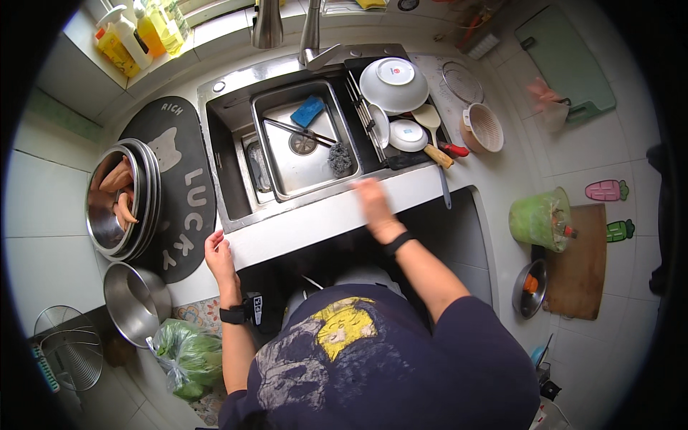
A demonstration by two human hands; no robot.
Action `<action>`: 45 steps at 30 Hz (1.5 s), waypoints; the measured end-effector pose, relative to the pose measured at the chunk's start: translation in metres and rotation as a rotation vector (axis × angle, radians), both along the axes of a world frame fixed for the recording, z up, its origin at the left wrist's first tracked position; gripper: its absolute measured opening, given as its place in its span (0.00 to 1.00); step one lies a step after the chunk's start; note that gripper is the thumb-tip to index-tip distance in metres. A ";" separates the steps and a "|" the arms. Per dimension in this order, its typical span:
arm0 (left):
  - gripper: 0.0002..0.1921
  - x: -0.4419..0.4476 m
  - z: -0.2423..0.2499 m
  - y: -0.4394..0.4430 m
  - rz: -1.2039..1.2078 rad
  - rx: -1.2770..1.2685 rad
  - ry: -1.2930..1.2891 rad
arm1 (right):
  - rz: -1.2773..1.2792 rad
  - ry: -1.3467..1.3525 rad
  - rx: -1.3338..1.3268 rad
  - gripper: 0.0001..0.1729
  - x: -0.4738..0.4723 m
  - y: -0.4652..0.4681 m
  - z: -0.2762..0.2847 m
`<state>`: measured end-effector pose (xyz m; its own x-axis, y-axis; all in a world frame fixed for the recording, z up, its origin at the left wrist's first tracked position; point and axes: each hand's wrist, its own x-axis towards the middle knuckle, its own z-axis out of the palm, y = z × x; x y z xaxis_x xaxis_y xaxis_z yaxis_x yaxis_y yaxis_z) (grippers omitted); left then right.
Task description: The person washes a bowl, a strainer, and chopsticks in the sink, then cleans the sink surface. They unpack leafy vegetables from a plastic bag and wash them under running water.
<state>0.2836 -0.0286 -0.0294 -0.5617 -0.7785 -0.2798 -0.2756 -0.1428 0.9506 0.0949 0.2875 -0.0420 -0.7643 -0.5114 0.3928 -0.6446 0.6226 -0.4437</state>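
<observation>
My left hand (pixel 219 257) is at the counter's front edge, left of the sink, its fingers loosely bent and nothing in them. Whether it touches the edge I cannot tell. My right hand (pixel 373 204) is blurred over the front ledge of the stainless steel sink (pixel 236 220); no held thing shows. In the sink sits a steel basin (pixel 282 185). A blue sponge (pixel 307 111), a pair of dark chopsticks (pixel 285 128) and a grey scouring ball (pixel 339 159) lie in it. Right of it, a rack holds an upturned white bowl (pixel 394 86), small white dishes (pixel 408 135) and utensils.
Left stand nested steel bowls (pixel 145 215) with sweet potatoes (pixel 117 174) on a dark mat (pixel 183 161). Another steel bowl (pixel 134 301) and bagged greens (pixel 191 360) are below. A faucet (pixel 310 37) rises behind. A strainer basket (pixel 481 129) and green bin (pixel 532 217) stand right.
</observation>
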 end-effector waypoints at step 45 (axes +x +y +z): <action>0.20 -0.176 0.116 0.029 -0.364 0.511 0.233 | -0.049 -0.585 -0.241 0.13 -0.097 0.076 0.140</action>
<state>0.1074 0.0000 0.0868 -0.8540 -0.3294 -0.4028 -0.1875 -0.5273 0.8287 -0.0020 0.3634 0.0983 -0.9077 -0.4195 0.0024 -0.2258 0.4837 -0.8456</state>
